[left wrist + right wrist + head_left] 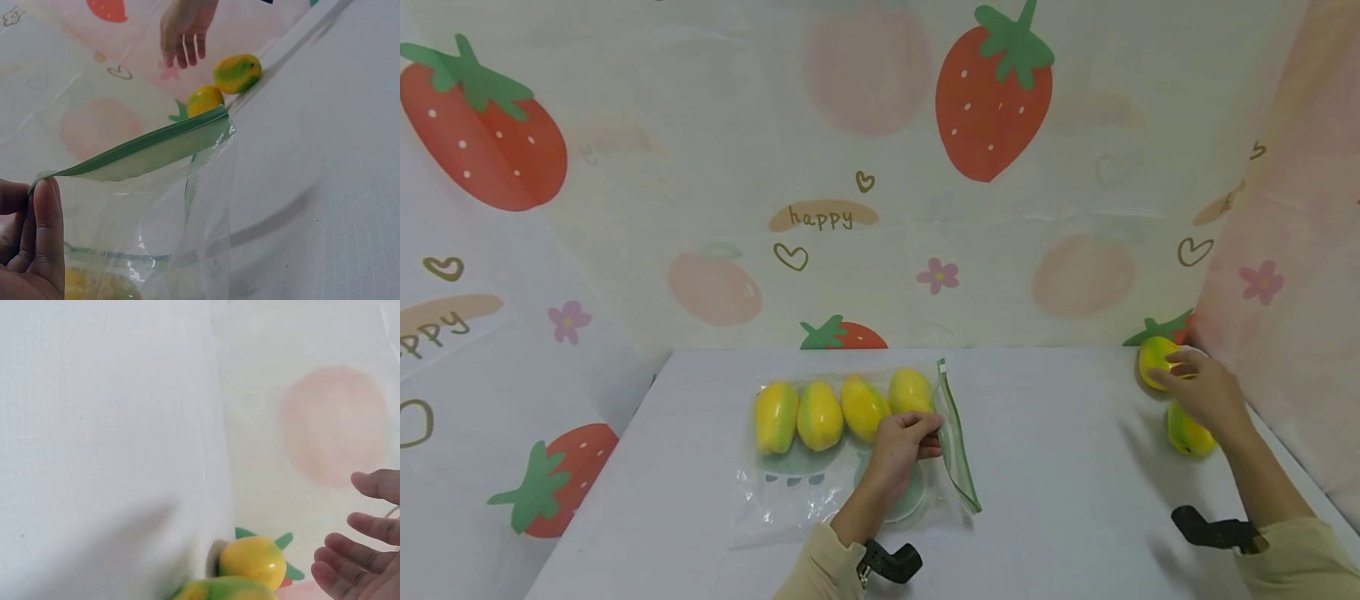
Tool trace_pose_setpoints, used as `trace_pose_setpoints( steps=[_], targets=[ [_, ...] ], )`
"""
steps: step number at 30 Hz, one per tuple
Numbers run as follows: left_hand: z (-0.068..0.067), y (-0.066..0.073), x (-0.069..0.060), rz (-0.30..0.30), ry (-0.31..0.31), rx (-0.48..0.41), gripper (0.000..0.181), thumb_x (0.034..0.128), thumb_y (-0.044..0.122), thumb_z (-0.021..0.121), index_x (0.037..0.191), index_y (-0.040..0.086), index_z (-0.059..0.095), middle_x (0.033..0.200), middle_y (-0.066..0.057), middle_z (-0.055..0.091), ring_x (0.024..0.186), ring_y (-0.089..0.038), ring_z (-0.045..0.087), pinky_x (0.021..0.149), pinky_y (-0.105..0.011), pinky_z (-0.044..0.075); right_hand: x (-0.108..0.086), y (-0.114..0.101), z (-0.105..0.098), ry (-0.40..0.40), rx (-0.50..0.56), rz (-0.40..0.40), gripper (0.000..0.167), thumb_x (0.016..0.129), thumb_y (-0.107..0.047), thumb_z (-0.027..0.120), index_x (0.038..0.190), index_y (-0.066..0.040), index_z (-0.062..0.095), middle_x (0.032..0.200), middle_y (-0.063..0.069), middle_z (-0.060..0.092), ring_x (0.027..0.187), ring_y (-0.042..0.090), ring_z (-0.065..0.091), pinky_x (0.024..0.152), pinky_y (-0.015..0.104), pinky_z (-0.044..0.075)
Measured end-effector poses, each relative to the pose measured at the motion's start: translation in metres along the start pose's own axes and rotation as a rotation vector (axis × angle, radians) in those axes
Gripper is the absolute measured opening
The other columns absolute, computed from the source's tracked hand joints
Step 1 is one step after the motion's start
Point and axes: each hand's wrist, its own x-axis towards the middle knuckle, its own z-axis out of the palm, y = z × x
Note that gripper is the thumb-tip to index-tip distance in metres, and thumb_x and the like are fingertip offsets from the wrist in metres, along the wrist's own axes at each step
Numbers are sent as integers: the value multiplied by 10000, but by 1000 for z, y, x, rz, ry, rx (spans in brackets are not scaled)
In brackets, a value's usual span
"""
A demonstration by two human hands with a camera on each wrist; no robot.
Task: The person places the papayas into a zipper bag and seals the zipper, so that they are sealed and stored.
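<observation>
A clear zip bag point(820, 500) with a green zip edge lies on the table, several yellow-green mangoes point(821, 416) in a row inside it. My left hand point(895, 454) pinches the bag's green rim between thumb and fingers, and the left wrist view shows that rim point(144, 140) lifted. Over at the far right, my right hand point(1210, 396) hovers above two loose mangoes, one at the back point(1153, 360) and one nearer point(1189, 432). Its fingers point(350, 550) are spread and relaxed, holding nothing, apart from the fruit in the right wrist view.
The white table point(1045, 500) meets a printed cloth backdrop point(880, 167) at its rear edge. A pink cloth side point(1300, 333) rises at the right, close to the loose mangoes. Each wrist carries a black camera mount point(891, 562).
</observation>
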Motion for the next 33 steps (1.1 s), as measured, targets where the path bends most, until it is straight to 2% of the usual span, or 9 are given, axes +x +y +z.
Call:
trace_pose_setpoints(
  steps=[11, 14, 21, 26, 29, 33],
  targets=[
    [-1, 0, 0, -15, 5, 7, 191, 901, 100, 668, 994, -65, 697, 683, 30, 636, 598, -74, 609, 588, -189, 570, -6, 19, -8, -9, -40, 129, 677, 990, -421, 492, 1331, 157, 398, 1311, 435, 410, 1105, 550, 440, 853, 608, 496],
    [-1, -1, 0, -11, 1, 3, 191, 899, 94, 669, 992, -71, 694, 678, 29, 634, 591, -77, 605, 586, -192, 569, -8, 24, -8, 6, -56, 142, 654, 988, -387, 507, 1316, 168, 401, 1300, 444, 404, 1098, 556, 437, 842, 589, 509],
    [0, 0, -1, -6, -1, 7, 204, 902, 99, 669, 1003, -77, 690, 676, 32, 630, 593, -72, 601, 588, -188, 568, -9, 35, -7, 0, -71, 238, 707, 974, -389, 521, 1343, 190, 351, 1306, 459, 350, 1118, 560, 383, 895, 607, 484],
    [0, 1, -2, 1, -1, 9, 221, 903, 101, 670, 1016, -89, 687, 675, 36, 627, 596, -70, 600, 586, -186, 566, -10, 41, -3, 26, -100, 293, 723, 963, -376, 537, 1332, 211, 329, 1243, 442, 346, 1053, 531, 368, 879, 606, 458],
    [0, 1, -2, 1, -1, 10, 218, 902, 97, 669, 1014, -90, 687, 674, 34, 627, 595, -71, 600, 585, -185, 566, -10, 44, 0, 27, -89, 341, 759, 952, -383, 558, 1350, 211, 304, 1247, 445, 320, 1047, 519, 355, 897, 606, 454],
    [0, 0, -1, 0, -1, 9, 193, 900, 92, 668, 990, -75, 696, 677, 30, 630, 595, -73, 602, 586, -188, 567, -10, 48, 3, -4, -34, 425, 838, 947, -413, 558, 1397, 208, 221, 1317, 457, 255, 1093, 522, 339, 991, 624, 426]
  ],
)
